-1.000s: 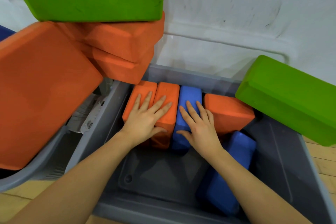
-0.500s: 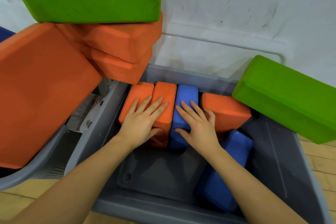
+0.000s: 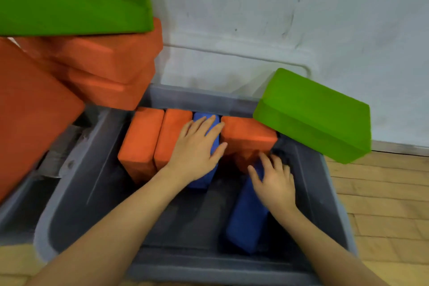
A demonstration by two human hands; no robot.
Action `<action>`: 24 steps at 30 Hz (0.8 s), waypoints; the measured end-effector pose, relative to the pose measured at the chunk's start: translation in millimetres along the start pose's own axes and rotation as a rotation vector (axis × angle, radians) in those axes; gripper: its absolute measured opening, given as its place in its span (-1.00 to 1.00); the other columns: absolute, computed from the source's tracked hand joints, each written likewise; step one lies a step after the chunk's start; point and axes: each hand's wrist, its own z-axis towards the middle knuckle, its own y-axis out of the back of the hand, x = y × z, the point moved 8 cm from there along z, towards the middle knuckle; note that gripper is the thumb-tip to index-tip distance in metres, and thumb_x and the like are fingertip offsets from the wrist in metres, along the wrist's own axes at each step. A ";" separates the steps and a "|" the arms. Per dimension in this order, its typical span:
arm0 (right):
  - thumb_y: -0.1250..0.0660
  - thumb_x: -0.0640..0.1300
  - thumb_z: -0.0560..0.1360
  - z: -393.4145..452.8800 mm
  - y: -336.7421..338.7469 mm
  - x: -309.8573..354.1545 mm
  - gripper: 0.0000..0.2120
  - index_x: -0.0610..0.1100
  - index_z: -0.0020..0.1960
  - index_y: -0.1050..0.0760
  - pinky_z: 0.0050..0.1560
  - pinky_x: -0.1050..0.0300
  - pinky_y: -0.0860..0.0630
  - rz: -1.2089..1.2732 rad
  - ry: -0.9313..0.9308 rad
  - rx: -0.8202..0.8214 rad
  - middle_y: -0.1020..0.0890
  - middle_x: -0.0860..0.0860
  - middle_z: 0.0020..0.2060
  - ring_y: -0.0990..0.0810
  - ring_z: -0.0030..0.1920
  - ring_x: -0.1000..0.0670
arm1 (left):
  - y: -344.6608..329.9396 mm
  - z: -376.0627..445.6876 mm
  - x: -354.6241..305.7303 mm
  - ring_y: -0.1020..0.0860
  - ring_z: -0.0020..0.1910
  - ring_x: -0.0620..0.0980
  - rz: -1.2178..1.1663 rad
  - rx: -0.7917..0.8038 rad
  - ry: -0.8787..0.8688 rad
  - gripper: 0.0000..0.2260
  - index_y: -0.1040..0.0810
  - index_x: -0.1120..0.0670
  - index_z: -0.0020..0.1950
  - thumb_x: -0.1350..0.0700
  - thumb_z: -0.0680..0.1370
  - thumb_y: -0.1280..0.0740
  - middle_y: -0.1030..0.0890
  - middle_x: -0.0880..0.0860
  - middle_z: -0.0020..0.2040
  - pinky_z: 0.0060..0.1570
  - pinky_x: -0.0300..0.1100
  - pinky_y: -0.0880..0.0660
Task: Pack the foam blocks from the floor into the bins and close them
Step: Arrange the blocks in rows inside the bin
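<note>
Your left hand (image 3: 197,148) lies flat, fingers straight, on the upright blue block (image 3: 209,123) at the bin's (image 3: 76,183) far wall. Your right hand (image 3: 274,181) – fingers spread, gripping nothing – rests on the leaning blue block (image 3: 246,223) near the right wall.

The left hand (image 3: 197,148) covers most of the standing blue block (image 3: 210,121). The right hand (image 3: 275,181) hides the upper end of the lying blue block (image 3: 247,223). The stacked blocks (image 3: 69,7) run off the left and top edges. Motion blur softens the right fingers (image 3: 264,159).

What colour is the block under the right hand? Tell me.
Blue; the block under the right hand shows in the head view.
</note>
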 end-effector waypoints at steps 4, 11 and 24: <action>0.02 0.32 0.54 -11.3 -46.0 -18.3 -0.30 0.05 0.54 0.16 0.40 -0.14 -0.12 -0.094 -0.100 0.305 0.11 -0.16 0.53 -0.06 0.46 -0.30 | -37.8 31.8 -17.4 -0.11 0.49 0.12 0.088 0.220 0.029 -0.39 -0.19 0.09 0.50 -0.21 0.55 -0.12 -0.13 0.14 0.53 0.41 0.07 -0.04; -0.23 0.34 0.43 -17.8 -67.1 -19.8 -0.06 0.13 0.49 0.37 0.35 -0.20 -0.21 0.108 -0.184 0.401 0.40 -0.11 0.47 -0.05 0.44 -0.39 | -65.8 43.9 -15.5 -0.07 0.48 0.10 0.148 0.255 0.058 -0.33 -0.05 0.03 0.54 -0.19 0.53 -0.22 -0.09 0.08 0.52 0.38 0.08 0.02; -0.20 0.18 0.43 -6.5 30.3 1.5 -0.55 -0.04 0.20 -0.50 -0.09 -0.06 -0.44 0.026 0.078 -0.156 -0.51 -0.12 0.11 -0.49 -0.05 -0.23 | -42.7 41.5 -18.4 -0.22 0.41 0.08 -0.189 0.109 0.152 -0.36 -0.18 0.03 0.50 -0.17 0.45 -0.10 -0.27 0.07 0.45 0.34 0.01 -0.02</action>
